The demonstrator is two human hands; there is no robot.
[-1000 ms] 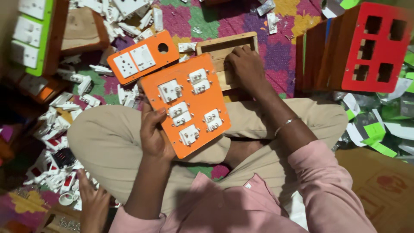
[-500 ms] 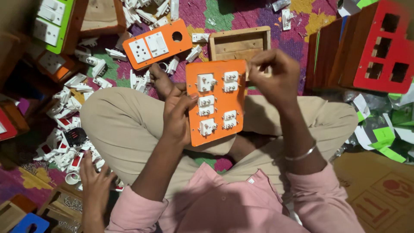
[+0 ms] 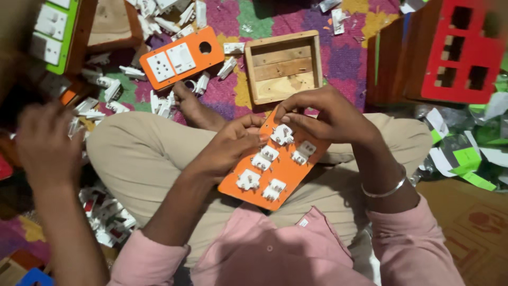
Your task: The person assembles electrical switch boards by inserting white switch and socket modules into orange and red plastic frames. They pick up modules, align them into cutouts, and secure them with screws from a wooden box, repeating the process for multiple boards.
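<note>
In the head view, an orange switch plate point(image 3: 267, 167) lies tilted over the person's crossed legs at the centre of the frame, its back up, with white switch modules point(image 3: 263, 160) set in it. The left hand point(image 3: 228, 148) is clamped on the plate's left edge. The right hand point(image 3: 324, 117) pinches the plate's upper end, fingers closed on it. Just above sits an empty wooden box point(image 3: 284, 66) on the patterned floor mat point(image 3: 346, 50). At the left edge, another person's hand point(image 3: 45, 140) is blurred.
</note>
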